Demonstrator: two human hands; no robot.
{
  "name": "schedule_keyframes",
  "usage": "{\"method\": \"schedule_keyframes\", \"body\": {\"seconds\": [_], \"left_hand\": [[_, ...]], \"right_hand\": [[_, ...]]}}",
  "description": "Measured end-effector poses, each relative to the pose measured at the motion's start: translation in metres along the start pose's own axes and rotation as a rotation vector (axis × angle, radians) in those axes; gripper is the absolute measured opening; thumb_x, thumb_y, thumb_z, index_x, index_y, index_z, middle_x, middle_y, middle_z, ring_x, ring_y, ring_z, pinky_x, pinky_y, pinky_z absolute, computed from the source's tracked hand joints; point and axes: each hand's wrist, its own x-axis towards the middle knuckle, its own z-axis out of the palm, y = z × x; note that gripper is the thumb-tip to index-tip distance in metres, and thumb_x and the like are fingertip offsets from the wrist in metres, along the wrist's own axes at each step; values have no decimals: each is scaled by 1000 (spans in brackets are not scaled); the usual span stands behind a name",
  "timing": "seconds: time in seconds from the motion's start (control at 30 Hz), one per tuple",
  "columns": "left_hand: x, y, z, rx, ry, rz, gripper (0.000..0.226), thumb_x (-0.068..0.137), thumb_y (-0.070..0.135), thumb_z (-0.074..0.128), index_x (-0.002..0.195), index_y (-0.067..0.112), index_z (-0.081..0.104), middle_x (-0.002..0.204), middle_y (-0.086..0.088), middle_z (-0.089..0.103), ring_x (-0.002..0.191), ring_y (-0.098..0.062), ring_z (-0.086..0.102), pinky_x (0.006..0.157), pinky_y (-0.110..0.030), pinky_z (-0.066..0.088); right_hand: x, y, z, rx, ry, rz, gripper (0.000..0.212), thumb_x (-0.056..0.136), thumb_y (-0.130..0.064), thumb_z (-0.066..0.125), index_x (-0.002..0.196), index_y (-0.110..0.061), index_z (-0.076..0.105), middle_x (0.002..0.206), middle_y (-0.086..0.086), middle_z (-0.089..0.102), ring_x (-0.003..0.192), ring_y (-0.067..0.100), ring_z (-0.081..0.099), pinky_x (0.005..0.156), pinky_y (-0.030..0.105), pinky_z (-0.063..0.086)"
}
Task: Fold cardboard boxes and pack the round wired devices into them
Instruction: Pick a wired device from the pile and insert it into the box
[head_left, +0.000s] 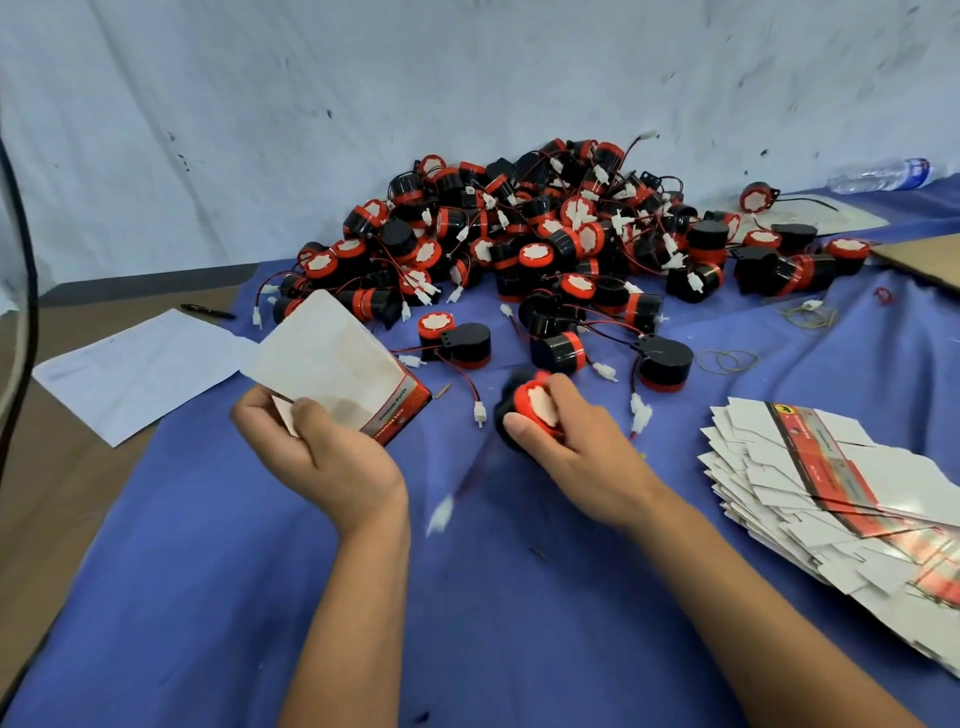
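A person's right hand (566, 436) curls round a round wired device (530, 410), gripping it just above a blue cloth (519, 597); the device is black with a red rim and white face, its wire blurred below; the left hand (317, 447) pinches a folded cardboard box (337, 364), white with a red printed side; beyond lies a pile of devices (545, 234); flat box blanks (841, 499) sit to the right.

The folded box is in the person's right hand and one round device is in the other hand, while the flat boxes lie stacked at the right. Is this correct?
Not quite: the hands are swapped. In the head view the left hand holds the folded box, and the right hand grips the round device. The flat boxes do lie stacked at the right.
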Motion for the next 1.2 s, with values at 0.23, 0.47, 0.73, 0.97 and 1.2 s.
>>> {"method": "schedule_keyframes", "body": {"seconds": [0.23,0.47,0.73,0.97,1.2], "left_hand": [[-32,-13,5,191,-314,-148,18,84,13,38,97,16,50,84,12,58,74,-6,55,64,-23,44],[-69,-27,12,180,-935,-324,16,99,19,51,102,22,66,96,0,74,91,-18,68,83,-46,60],[-58,-24,10,61,-949,-520,28,95,11,48,104,21,72,101,0,79,92,-13,75,73,-28,61],[-57,-27,11,77,-918,-528,28,111,15,42,105,15,69,96,3,74,89,-10,65,77,-23,55],[-64,-28,12,235,-981,-402,32,94,-5,46,105,19,65,101,-3,75,99,-30,70,88,-56,59]], "right_hand": [[8,-5,-10,62,370,-106,33,96,-51,64,116,-26,55,104,-5,59,92,13,55,76,16,44],[-10,-34,-11,85,368,-388,51,86,-44,74,128,-23,55,118,-21,58,106,7,60,83,16,49],[-7,-30,-3,-252,333,-279,49,83,-30,82,127,-22,63,117,-11,59,113,16,49,97,25,42],[-11,-24,-6,-413,306,-111,38,77,-32,86,105,-22,63,102,-12,61,90,12,54,70,24,35],[-14,-29,-6,-648,270,-136,15,92,-32,67,89,-22,78,103,-1,64,109,25,50,89,37,42]]}}
